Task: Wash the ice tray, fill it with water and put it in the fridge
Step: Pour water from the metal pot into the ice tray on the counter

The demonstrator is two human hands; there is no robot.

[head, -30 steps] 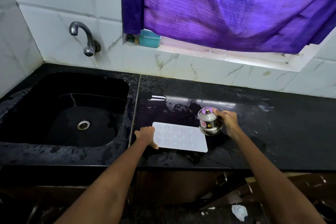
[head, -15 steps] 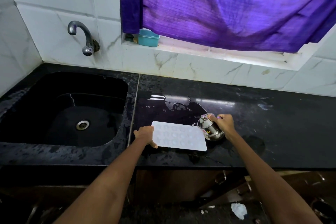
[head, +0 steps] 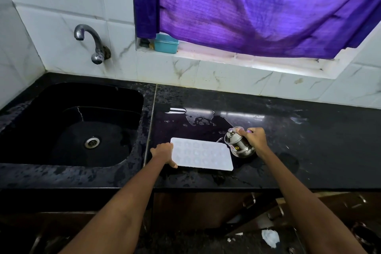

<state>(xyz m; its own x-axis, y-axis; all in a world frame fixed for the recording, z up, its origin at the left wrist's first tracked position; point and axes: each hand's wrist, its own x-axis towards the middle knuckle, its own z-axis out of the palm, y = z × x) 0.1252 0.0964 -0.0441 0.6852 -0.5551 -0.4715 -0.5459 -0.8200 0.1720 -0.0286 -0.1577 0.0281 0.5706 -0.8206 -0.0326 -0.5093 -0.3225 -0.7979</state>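
A white ice tray (head: 203,154) with several round cells lies flat on the black countertop (head: 299,140), just right of the sink. My left hand (head: 164,153) grips the tray's left edge. My right hand (head: 254,137) holds a small steel kettle (head: 238,142) tilted left, its spout over the tray's far right corner, with a thin stream of water leaving the spout.
A black sink (head: 72,123) with a drain sits at the left under a wall tap (head: 92,43). Water is puddled on the counter behind the tray. A teal box (head: 166,43) stands on the window sill under a purple curtain (head: 257,6).
My right hand has tipped the kettle from upright to leaning left over the tray's corner. My left hand and the tray have stayed in place.
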